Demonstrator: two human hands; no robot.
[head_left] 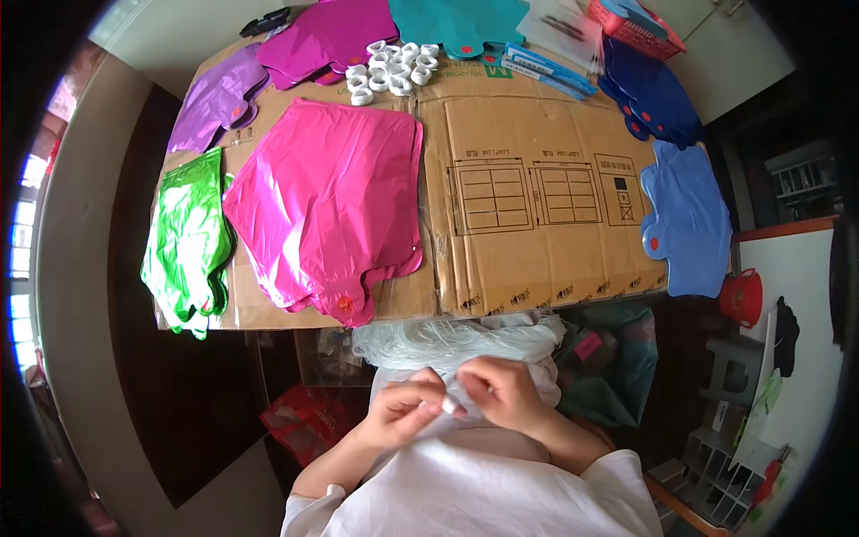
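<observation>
Low in front of my body, my left hand (pixel 410 410) is closed around a small white roll (pixel 450 405), its end showing at the fingertips. Close beside it on the right, my right hand (pixel 506 391) has its fingers bent inward and slightly blurred; what they pinch, if anything, is hidden. Just beyond both hands, a loose bundle of thin white strands (pixel 452 340) hangs below the table's near edge. Several small white rolls (pixel 392 67) sit in a cluster toward the back of the table.
Cardboard (pixel 546 259) covers the table. On it lie shiny pink foil sheets (pixel 331 188), green foil sheets (pixel 186 237), light blue ones (pixel 687 219) and dark blue ones (pixel 646 89). A red basket (pixel 637 29) stands back right. A teal bag (pixel 617 371) hangs below the edge.
</observation>
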